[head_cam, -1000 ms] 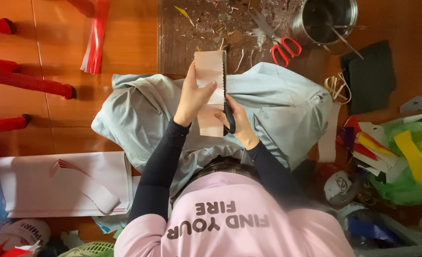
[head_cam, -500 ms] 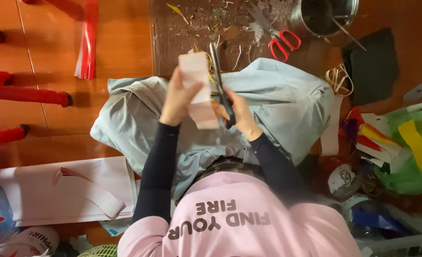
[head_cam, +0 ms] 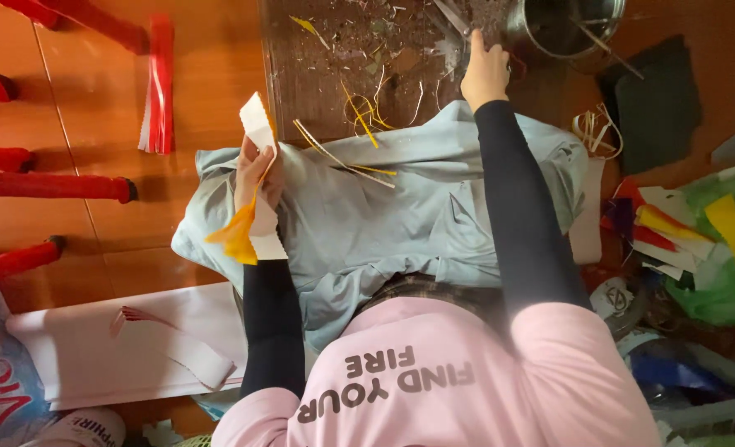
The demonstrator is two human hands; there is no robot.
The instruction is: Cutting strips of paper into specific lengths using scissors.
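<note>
Scissors gone from the right hand (head_cam: 485, 70) now, reached up to the littered board (head_cam: 342, 74) by the metal pot (head_cam: 562, 25), fingers curled, grip unclear. Left hand (head_cam: 255, 174) still pinching the paper strip (head_cam: 260, 132) over the grey cloth (head_cam: 400, 207); cutting paused, probably.

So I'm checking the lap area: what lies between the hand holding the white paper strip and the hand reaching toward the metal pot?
In the head view, pale blue cloth with thin yellow paper slivers lies between left hand and right hand.

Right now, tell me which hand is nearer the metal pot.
Right. The right hand reaches just beside the metal pot; the left hand holds a white paper strip far across the grey cloth.
</note>
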